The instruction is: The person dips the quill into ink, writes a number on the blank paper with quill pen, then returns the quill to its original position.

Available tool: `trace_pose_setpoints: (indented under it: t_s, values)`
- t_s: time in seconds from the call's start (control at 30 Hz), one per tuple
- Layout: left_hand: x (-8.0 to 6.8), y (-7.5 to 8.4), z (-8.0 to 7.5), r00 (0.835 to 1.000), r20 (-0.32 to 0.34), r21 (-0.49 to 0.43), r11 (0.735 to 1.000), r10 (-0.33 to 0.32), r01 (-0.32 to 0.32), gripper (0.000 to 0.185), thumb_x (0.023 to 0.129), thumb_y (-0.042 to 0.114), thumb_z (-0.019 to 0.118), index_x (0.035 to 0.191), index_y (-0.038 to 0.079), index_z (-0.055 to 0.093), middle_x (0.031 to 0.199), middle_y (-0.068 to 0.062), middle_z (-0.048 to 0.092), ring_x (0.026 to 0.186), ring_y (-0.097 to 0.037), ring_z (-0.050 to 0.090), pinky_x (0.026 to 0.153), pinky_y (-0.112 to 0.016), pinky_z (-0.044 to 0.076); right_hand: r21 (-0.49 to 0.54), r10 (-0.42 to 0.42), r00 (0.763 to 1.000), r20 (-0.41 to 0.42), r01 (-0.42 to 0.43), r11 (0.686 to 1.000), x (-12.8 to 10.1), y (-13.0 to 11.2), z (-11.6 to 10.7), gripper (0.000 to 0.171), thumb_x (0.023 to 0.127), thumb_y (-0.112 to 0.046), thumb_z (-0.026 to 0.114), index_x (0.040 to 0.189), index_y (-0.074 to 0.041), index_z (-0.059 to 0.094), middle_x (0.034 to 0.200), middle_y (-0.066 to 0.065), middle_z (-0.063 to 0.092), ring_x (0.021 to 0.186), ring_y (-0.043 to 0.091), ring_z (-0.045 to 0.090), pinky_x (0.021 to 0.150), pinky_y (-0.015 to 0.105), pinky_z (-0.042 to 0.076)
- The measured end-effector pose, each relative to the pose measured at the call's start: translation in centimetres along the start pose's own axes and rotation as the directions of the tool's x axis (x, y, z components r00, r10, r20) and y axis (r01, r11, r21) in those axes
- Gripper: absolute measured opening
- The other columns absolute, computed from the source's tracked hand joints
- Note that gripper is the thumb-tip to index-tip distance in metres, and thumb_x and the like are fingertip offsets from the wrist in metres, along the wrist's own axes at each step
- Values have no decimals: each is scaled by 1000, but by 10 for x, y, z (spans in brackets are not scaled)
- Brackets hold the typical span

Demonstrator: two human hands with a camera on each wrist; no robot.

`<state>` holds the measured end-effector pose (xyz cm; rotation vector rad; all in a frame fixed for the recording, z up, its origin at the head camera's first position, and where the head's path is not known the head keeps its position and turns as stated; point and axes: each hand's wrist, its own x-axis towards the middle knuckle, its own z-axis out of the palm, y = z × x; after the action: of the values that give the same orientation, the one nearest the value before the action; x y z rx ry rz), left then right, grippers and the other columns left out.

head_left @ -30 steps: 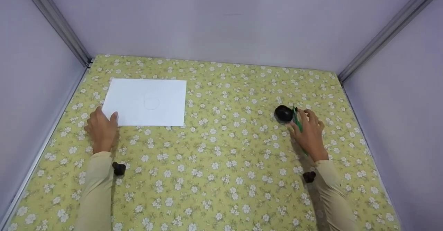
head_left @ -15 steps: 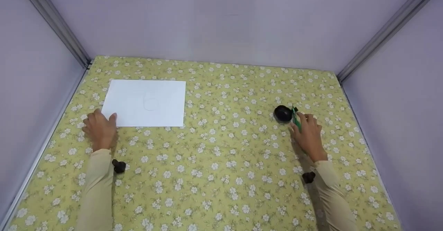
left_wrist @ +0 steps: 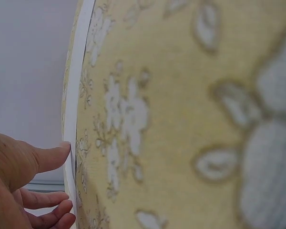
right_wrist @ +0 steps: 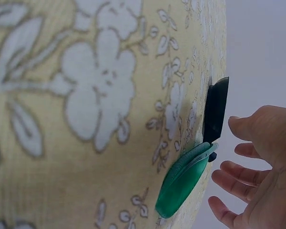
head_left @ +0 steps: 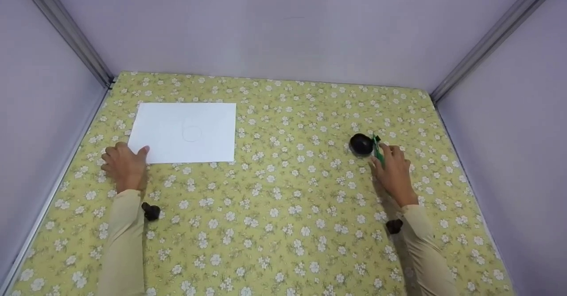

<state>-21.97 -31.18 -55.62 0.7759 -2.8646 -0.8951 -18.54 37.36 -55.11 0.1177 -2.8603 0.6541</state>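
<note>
Flat white paper sheet point(head_left: 184, 132), faint pencilled circle on it, lay far-left on the floral yellow tablecloth point(head_left: 283, 207). Left hand point(head_left: 123, 166) rested at its near-left corner, thumb touching the edge, fingers relaxed, gripping nothing. Right hand point(head_left: 394, 172) hovered released over a glossy green plastic tool point(right_wrist: 183, 179), possibly a compass, partly hidden under the fingers. Round black object point(head_left: 362, 144) sat just beside it.

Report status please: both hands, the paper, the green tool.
Left hand open, thumb touching white paper corner. Right hand open, over green tool, not gripping. Black round object beside tool.
</note>
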Motion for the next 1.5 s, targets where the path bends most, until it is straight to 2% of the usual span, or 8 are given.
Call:
trace_pose_setpoints:
  t_s: [0.3,0.5,0.7,1.0,1.17,1.3,1.5]
  values:
    - [1,1,0,1000,16,15,1000,10,-10,68,106,39,59,135,-21,48,138,-47,42,131,-64,38,106,-77,30,-2,9,1000,-10,-9,1000,-2,1,1,49,108,-20,60,150,3,49,137,33,49,119,50,50,97,70,36]
    - [-1,-1,2,1000,3,-17,1000,-2,2,65,105,38,60,134,-19,52,141,-46,41,133,-63,37,105,-76,30,-25,-11,1000,-6,10,1000,-2,2,2,49,109,-20,60,150,4,48,137,34,49,118,52,52,95,71,38]
    - [0,-1,0,1000,18,-1,1000,-8,8,69,106,41,58,139,-19,48,142,-46,40,133,-63,36,106,-76,30,-22,-11,1000,-19,10,1000,-4,3,2,47,108,-18,61,149,4,49,136,33,51,115,51,53,94,69,38]
    - [1,0,1,999,13,6,1000,-31,31,69,106,41,60,136,-20,46,140,-46,40,132,-61,37,106,-74,32,-6,7,1000,2,-7,1000,-3,1,3,48,109,-19,59,150,3,48,137,33,49,117,51,51,97,71,37]
    - [2,-2,1,999,7,-4,999,-37,37,70,104,41,63,135,-20,46,138,-46,40,131,-62,37,107,-74,31,-12,8,1000,3,-8,1000,-3,1,3,47,109,-18,58,150,3,48,134,32,50,115,50,52,94,69,38]
    - [1,-4,1,999,-11,-22,999,-34,34,70,103,41,65,133,-19,47,136,-46,42,126,-60,38,104,-70,31,-12,5,1000,2,-5,1000,-4,2,3,46,109,-17,59,149,3,49,132,31,51,112,49,52,92,68,38]
    - [-1,-5,4,998,-64,-71,997,-30,25,61,98,40,71,121,-11,47,124,-36,42,106,-44,35,90,-54,28,-22,-12,1000,-16,11,1000,-5,3,5,46,108,-14,61,148,5,50,134,33,51,113,50,53,91,68,39]
